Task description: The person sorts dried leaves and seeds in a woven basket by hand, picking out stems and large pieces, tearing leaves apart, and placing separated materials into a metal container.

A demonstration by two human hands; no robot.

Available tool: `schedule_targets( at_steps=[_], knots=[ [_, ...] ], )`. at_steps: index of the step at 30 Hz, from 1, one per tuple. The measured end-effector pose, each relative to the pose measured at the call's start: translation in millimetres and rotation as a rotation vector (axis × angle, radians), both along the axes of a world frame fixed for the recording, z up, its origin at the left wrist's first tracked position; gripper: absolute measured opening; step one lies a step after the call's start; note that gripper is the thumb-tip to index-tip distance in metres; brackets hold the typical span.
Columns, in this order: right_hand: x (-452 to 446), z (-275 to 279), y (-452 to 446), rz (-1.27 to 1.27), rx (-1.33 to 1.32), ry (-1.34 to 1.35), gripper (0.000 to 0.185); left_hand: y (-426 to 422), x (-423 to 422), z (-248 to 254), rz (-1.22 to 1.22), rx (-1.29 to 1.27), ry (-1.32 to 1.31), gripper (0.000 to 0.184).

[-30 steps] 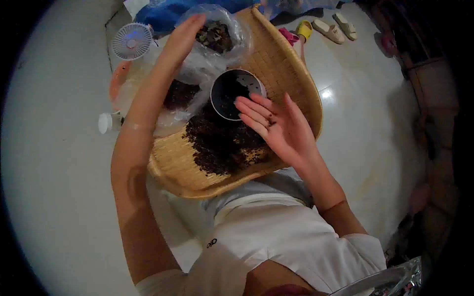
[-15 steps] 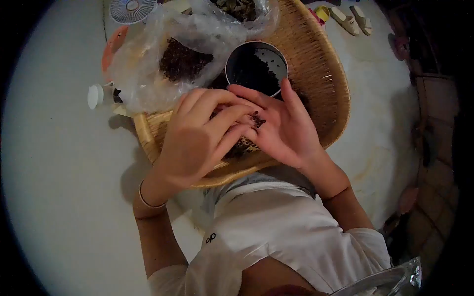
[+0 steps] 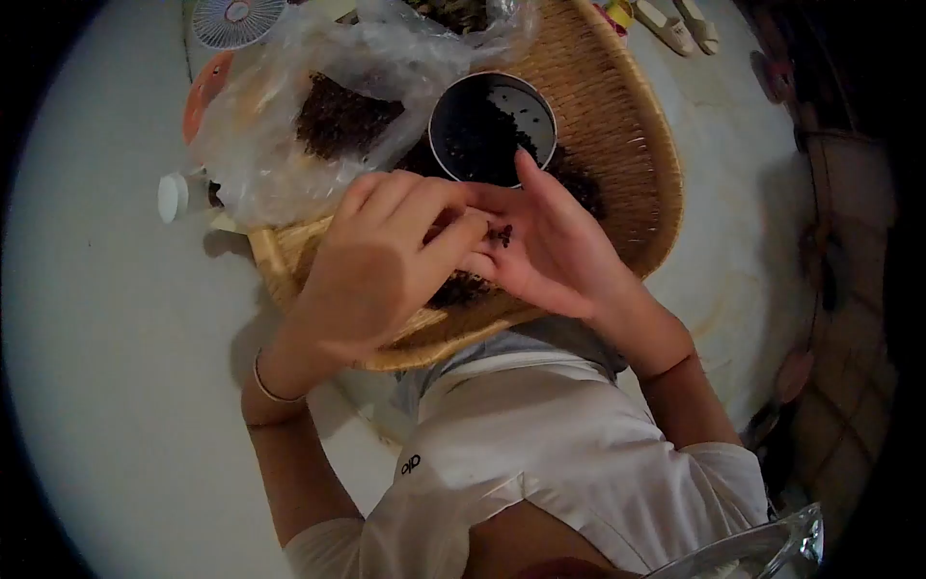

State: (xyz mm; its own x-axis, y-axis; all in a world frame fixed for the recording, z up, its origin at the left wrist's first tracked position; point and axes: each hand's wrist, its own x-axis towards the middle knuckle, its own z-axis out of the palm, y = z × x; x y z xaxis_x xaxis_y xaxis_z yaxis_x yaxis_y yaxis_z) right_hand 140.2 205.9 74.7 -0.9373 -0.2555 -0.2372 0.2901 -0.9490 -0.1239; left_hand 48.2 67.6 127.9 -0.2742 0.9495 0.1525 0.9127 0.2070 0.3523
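My right hand lies palm up with its thumb raised, and a small cluster of dark grains rests in the palm. Over its fingers, my left hand is bent palm down, closed, its fingertips touching the palm beside the grains. Whatever is between those fingertips is hidden. Just beyond the hands a round tin, partly filled with black grains, sits in a woven basket. More dark grains lie in the basket beneath my hands.
A clear plastic bag with brown-black grains lies across the basket's left side. To its left are a white-capped jar and an orange object. A fan stands at the back; pale slippers lie at the far right.
The basket, tin and bag appear slightly farther left and up in view. My left fingertips have shifted a little over the right palm; the grains remain there.
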Motion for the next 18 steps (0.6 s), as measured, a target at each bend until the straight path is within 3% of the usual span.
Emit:
schedule_targets(
  at_steps=[5, 7, 8, 9, 11, 12, 13, 18],
  knots=[
    [-2.1, -13.6, 12.3, 0.031, 0.04, 0.048, 0.06, 8.3, -9.4, -3.4, -0.055, 0.066, -0.052, 0.012],
    [-5.6, -14.6, 18.4, 0.018, 0.058, 0.078, 0.058, 8.1, -17.8, -1.6, 0.065, 0.112, -0.474, 0.007],
    [-5.1, -9.9, 20.3, -0.03, 0.388, 0.113, 0.049, 7.9, -21.8, -0.8, 0.061, 0.116, -0.471, 0.007],
    [-4.5, -5.5, 22.0, -0.079, 0.718, 0.145, 0.042, 7.6, -25.1, -0.6, 0.082, 0.118, -0.628, 0.006],
    [-3.5, 2.6, 25.4, -0.108, 0.844, 0.166, 0.035, 8.5, -30.6, -0.5, 0.098, 0.114, -0.789, 0.006],
    [-3.4, 5.4, 27.4, -0.133, 0.968, 0.188, 0.029, 9.3, -32.8, 0.3, 0.157, 0.109, -1.017, 0.007],
    [-4.0, 6.5, 30.1, -0.136, 0.968, 0.185, 0.029, 10.0, -34.3, 0.9, 0.218, 0.103, -1.243, 0.009],
    [-11.8, 12.5, 43.5, -0.024, 0.995, 0.227, 0.025, 13.0, -40.3, -0.9, 0.265, 0.076, -1.401, 0.009]
  ],
)
